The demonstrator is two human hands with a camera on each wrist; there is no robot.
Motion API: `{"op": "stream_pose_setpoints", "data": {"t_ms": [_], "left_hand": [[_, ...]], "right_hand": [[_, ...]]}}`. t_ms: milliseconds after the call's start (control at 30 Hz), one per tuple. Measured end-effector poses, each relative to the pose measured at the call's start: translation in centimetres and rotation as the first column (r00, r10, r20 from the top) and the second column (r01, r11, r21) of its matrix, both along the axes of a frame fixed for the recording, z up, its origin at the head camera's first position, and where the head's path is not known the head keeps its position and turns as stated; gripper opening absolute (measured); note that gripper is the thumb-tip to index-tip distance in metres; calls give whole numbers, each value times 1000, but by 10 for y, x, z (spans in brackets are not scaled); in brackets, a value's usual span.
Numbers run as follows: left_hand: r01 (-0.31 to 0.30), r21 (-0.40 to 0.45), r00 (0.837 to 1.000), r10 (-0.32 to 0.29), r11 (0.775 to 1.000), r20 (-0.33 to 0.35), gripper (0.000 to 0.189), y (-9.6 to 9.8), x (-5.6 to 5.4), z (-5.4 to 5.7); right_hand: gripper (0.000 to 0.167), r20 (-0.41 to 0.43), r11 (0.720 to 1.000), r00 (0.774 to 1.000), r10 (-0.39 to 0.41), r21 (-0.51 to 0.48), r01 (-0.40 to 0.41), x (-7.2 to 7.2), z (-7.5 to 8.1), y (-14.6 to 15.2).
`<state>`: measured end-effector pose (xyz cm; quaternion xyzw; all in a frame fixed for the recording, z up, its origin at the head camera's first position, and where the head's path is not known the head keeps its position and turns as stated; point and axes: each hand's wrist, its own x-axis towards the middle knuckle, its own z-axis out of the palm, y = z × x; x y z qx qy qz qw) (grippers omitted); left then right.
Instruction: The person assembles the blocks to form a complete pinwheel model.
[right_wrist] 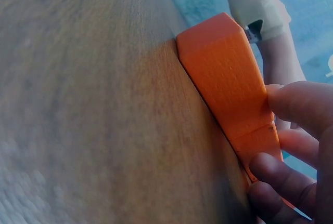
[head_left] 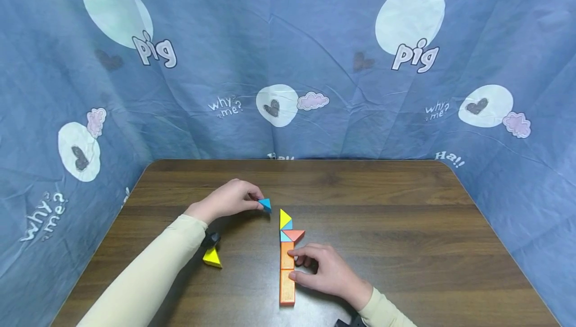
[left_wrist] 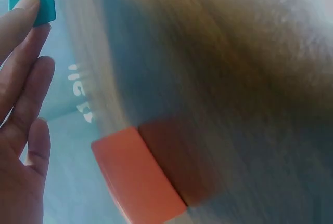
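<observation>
My left hand (head_left: 230,198) pinches a blue triangular block (head_left: 266,205) between thumb and fingers, over the table left of a row of blocks. That row has two orange rectangular blocks (head_left: 287,287) end to end at the near side. Beyond them come a light blue triangle (head_left: 285,237), a red triangle (head_left: 294,235) jutting right, another blue triangle (head_left: 288,225) and a yellow triangle (head_left: 284,218) at the far tip. My right hand (head_left: 328,269) rests its thumb and bent fingertips against the right side of the orange blocks, seen closely in the right wrist view.
A yellow block (head_left: 212,258) lies on the wooden table (head_left: 405,227) beneath the left forearm, partly covered by the dark wrist camera (head_left: 211,239). Behind the table hangs a blue printed cloth (head_left: 315,137).
</observation>
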<state>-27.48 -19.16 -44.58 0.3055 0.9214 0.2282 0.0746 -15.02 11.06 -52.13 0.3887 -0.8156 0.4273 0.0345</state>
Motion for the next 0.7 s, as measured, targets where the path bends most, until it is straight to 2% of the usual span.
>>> {"op": "stream_pose_setpoints", "data": {"t_ms": [200,400,700], "left_hand": [[56,-21,998,-57,998,-26,10,8,8,0],[119,-19,993,-119,993,-23,8,16,14,-1],[125,-67,992,-123,990,24,11,22,18,-1]], "right_hand": [[36,14,1000,1000,0,-5,1,0,0,0],[36,22,1000,1000,-2,1,2,1,1,0],[37,30,1000,1000,-1,8,1,-1,2,0]]}}
